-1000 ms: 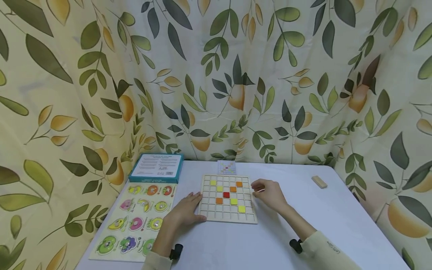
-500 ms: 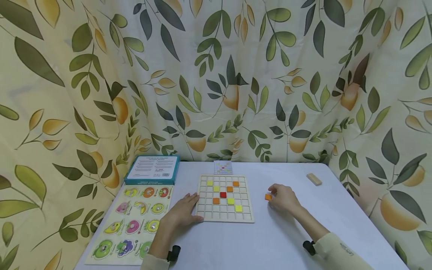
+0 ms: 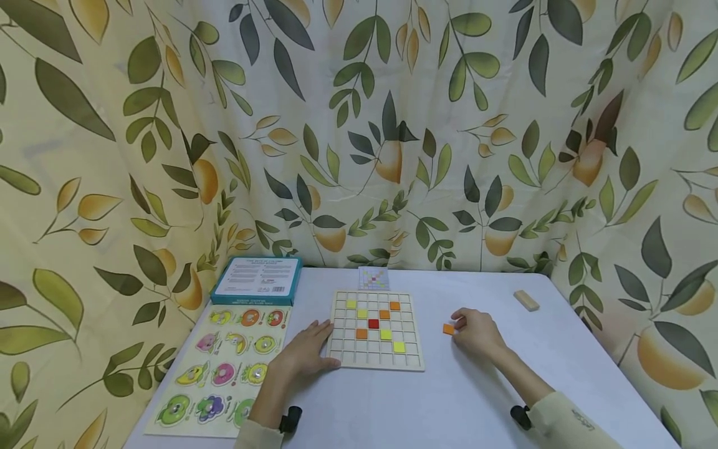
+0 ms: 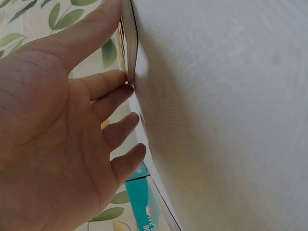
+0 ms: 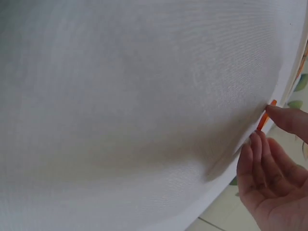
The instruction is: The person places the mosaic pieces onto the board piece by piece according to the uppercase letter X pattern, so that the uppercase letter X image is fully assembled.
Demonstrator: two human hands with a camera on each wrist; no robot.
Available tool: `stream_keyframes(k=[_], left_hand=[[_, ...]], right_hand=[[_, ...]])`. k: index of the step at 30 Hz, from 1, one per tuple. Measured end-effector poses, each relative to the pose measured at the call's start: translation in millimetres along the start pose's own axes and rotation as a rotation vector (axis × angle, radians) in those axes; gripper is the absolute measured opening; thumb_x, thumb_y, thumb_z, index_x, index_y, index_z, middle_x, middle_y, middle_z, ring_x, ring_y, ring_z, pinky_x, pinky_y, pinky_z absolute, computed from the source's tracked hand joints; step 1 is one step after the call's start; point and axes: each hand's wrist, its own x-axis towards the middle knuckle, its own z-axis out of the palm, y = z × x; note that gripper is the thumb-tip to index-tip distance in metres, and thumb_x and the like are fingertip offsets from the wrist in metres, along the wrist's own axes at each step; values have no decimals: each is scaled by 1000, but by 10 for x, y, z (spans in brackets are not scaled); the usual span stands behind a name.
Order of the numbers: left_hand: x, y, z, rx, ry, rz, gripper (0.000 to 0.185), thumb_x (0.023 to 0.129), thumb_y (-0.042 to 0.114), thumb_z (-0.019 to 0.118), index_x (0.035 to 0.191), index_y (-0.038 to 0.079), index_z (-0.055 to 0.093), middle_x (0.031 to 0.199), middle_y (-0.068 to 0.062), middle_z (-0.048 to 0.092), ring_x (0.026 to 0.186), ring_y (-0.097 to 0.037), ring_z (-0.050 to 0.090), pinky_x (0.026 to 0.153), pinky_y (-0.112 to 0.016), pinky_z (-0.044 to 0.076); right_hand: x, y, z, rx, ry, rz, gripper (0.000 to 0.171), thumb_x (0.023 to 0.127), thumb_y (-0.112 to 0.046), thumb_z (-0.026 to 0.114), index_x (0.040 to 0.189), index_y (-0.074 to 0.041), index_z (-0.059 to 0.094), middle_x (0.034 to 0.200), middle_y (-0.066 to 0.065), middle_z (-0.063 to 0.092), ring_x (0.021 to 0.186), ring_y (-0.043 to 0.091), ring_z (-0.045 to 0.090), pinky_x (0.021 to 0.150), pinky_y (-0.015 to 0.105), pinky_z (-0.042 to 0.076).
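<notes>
Right hand [image 3: 477, 333] pinching an orange tile [image 3: 448, 329] on the table [image 3: 449, 399].
Left hand [image 3: 305, 352], fingers straight, presses the board's [image 3: 374, 363] near-left edge; tile lies off the board's right side.

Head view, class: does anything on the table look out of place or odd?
One orange tile lies on the bare table, right of the grid board, touched by the right hand, while the other tiles sit in the board's cells. A wooden block lies alone near the far right edge. Nothing looks spilled or damaged.
</notes>
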Motion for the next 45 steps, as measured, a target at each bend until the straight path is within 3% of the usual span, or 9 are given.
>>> stream_keyframes(k=[7,15,30,45], left_hand=[[2,38,-15,-10,-8,-17,93,85,46,84,160,12,42,168,-5,36,159,-34,22,125,-58,27],[13,34,25,7,-5,16,93,85,49,83,160,10,43,167,-6,37,158,-34,24,125,-57,28],[8,24,18,-2,-2,-1,92,85,47,84,160,11,43,168,-6,37,158,-34,24,125,-58,28],[-1,8,-4,-1,5,-2,92,85,47,84,159,10,44,167,-6,38,158,-35,25,124,-58,29]], right_hand=[[15,17,8,30,18,-19,43,70,2,76,113,4,71,96,8,75,87,25,72,77,44,59],[-21,27,16,36,49,-28,38,73,5,70,111,6,72,89,8,75,81,23,71,72,40,59],[34,-44,42,69,49,3,39,79,0,80,117,5,71,93,11,77,82,21,73,73,40,62],[107,-357,79,177,84,-68,38,79,1,80,116,5,72,94,10,77,81,19,74,73,35,63]])
